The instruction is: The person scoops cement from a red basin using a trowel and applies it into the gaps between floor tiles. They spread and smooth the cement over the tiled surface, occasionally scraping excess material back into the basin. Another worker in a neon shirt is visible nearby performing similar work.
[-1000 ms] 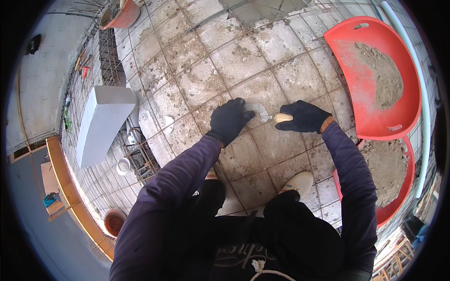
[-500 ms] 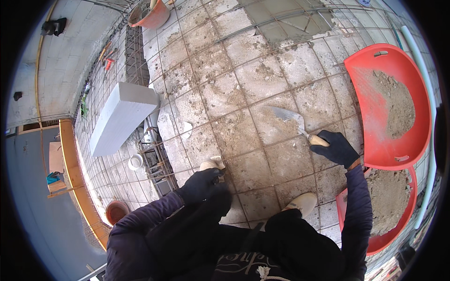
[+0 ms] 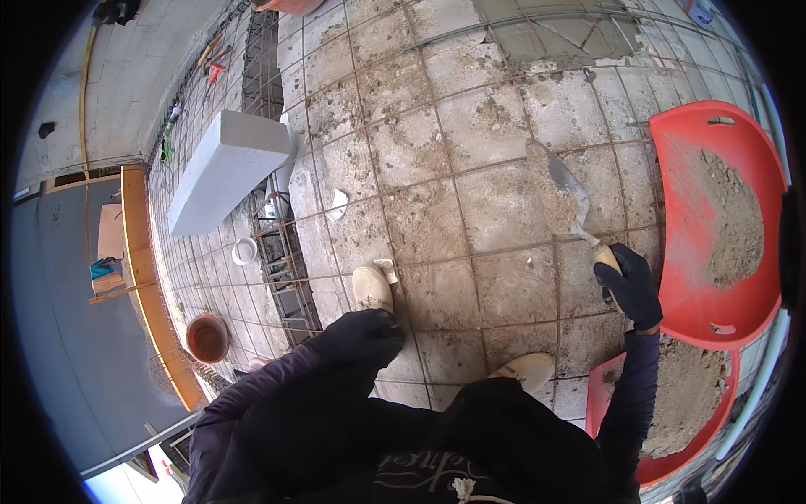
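My right hand (image 3: 631, 286), in a black glove, is closed round the wooden handle of a pointed trowel (image 3: 569, 183). The blade points up and left over the gritty floor, and sandy material covers or borders its left side. My left hand (image 3: 361, 338), also black-gloved, is curled at my left knee, close above my beige shoe (image 3: 372, 289); I see nothing in it. Right of the trowel stands a red tub (image 3: 672, 252) with grey-brown sand (image 3: 735, 223) in it. A second red tub (image 3: 733, 395) with sand is partly under it, next to my right forearm.
Rusty rebar mesh (image 3: 470, 252) spans the floor. Wet grey mortar (image 3: 562, 38) lies at the far side. To the left are a white foam-like block (image 3: 227, 168), a white cup (image 3: 244, 251), a brown bucket (image 3: 207, 338) and a rebar-filled trench (image 3: 290, 286).
My right hand and the trowel have shifted right, toward the red tub, and the blade has turned to point more upward. My left hand stays by the knee. The whole view has shifted somewhat.
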The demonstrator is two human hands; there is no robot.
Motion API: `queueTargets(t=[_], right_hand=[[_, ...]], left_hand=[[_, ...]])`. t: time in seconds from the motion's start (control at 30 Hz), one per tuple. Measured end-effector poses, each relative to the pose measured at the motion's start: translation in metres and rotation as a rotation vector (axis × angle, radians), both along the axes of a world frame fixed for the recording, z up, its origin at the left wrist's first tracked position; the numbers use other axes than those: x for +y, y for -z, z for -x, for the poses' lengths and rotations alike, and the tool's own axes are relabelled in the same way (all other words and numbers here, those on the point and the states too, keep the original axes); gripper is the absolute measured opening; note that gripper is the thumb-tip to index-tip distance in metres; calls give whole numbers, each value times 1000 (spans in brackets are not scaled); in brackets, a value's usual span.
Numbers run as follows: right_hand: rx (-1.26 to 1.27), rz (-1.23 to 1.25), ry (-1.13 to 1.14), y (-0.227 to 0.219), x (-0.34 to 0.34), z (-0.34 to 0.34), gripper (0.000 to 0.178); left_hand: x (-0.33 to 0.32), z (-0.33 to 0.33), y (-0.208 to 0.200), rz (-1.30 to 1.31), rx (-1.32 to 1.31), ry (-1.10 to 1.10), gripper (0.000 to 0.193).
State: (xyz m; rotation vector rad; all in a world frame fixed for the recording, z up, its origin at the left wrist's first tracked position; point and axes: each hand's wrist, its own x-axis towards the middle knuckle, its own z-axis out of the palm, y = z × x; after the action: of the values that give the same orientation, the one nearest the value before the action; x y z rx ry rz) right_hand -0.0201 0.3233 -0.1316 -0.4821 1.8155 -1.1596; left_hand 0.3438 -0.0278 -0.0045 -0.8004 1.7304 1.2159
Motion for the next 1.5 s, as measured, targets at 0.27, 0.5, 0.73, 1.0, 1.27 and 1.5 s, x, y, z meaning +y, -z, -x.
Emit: queueTargets(t=[0.27, 0.5, 0.73, 1.0, 1.27, 1.5], right_hand=[[-656, 651, 722, 29, 119, -7, 42], [44, -148, 55, -61, -10, -82, 21], [763, -220, -283, -80, -118, -164, 31], [918, -380, -326, -54, -170, -181, 32], [730, -224, -468, -29, -207, -167, 34], [626, -114, -583, -20, -210, -182, 37]], left_hand=[[22, -108, -16, 63, 104, -51, 44], [30, -114, 56, 99, 438, 96, 50], [-39, -32, 77, 626, 628, 147, 58], [-77, 15, 125, 716, 583, -58, 83], [-76, 11, 124, 711, 638, -77, 94], [-71, 7, 145, 962, 768, 121, 93]])
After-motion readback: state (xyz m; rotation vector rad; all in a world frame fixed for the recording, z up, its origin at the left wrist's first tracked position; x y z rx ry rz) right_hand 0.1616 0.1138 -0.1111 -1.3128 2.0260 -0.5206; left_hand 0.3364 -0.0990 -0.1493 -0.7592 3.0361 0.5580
